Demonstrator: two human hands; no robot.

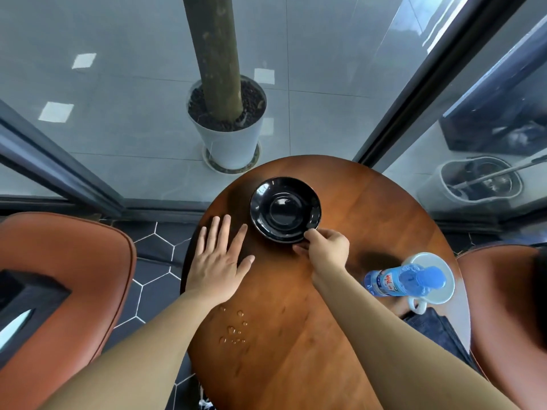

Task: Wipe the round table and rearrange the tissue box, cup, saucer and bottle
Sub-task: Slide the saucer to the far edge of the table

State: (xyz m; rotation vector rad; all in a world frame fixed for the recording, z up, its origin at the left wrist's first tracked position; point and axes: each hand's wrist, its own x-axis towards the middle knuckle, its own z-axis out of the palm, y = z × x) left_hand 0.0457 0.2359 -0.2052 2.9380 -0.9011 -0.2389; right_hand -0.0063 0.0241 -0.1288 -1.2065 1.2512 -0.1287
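Observation:
A black saucer (pixel 285 209) sits toward the far side of the round wooden table (pixel 370 208). My right hand (pixel 325 250) pinches the saucer's near rim with thumb and fingers. To the saucer's left, my left hand (pixel 220 258) lies flat on the tabletop with its fingers spread. A clear water bottle with a blue cap (pixel 405 280) stands at the table's right edge, in front of a white cup (pixel 441 287). Water drops (pixel 233 329) lie on the near left part of the table. No tissue box is in view.
Orange-brown chairs stand at the left (pixel 59 279) and right (pixel 503 315) of the table. Beyond the table a potted tree in a white pot (pixel 228 134) stands behind the glass. A dark box (pixel 26 303) rests on the left chair, and a mop bucket (pixel 479 179) stands at the far right.

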